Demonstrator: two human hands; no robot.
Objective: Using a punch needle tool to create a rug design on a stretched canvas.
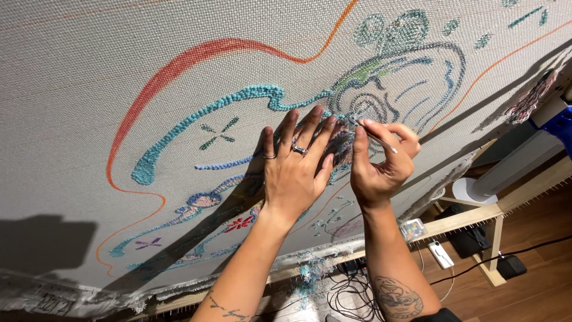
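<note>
In the head view, a large pale cloth [77,77] stretched on a wooden frame [476,217] fills most of the picture, with yarn designs worked into it: a thick light blue wavy line [238,98], a red curved line [173,65], thin orange lines and small flower shapes. The left hand [295,173] lies flat against the cloth near the middle, palm to the fabric, its fingers [310,128] stretched out and slightly spread, rings on two of them. Just to its right, the right hand [381,164] pinches a thin metal tool [374,136] between thumb and forefinger, the other fingers curled in; the tool's tip touches the cloth at a swirl of blue and grey yarn [369,101], just beside the left fingertips. Both forearms rise from the near edge and carry tattoos. Below the frame, loose blue yarn scraps [310,274] hang at the cloth's lower edge, and black cables [351,292] lie on the wooden floor [536,262]. To the right, a white remote control [441,254] rests near the frame's leg, and a white fan base [473,191] stands behind it.
</note>
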